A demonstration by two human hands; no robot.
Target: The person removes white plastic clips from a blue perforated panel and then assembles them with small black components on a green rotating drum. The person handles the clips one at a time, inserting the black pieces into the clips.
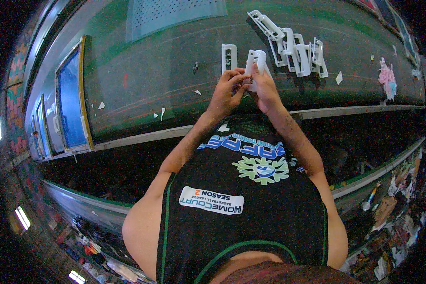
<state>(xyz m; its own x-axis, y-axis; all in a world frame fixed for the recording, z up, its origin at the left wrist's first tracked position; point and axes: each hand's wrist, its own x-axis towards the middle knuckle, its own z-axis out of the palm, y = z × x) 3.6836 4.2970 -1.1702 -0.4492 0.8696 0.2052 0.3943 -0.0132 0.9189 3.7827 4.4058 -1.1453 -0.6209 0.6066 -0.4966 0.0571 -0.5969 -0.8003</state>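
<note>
**Slim white plastic rectangular frame with slots [261, 59] in both hands, near edge of long dark-green surface [151, 102]**

Nearest: black sleeveless shirt with green trim [260, 227], below near edge. Blue panel in yellowish-brown frame [72, 102] by near edge, toward left end.

Slotted frame is just inside near edge. Right hand [268, 91]: grip clamped on it, thumb on top. Left hand [228, 93]: fingertips bunched at its near end; cannot tell if that grip is closed on it.

Small white scraps [163, 114] along near edge, left of hands. Crumpled pink and pale-blue clump [387, 80] toward right end. Small dark object [196, 67] farther in, left of hands.

Similar single white plastic frame [233, 56] just beyond left hand. Overlapping heap of white plastic frames [304, 61] right of hands, reaching toward far edge. Translucent perforated sheet [175, 19] farthest, by far edge.
</note>
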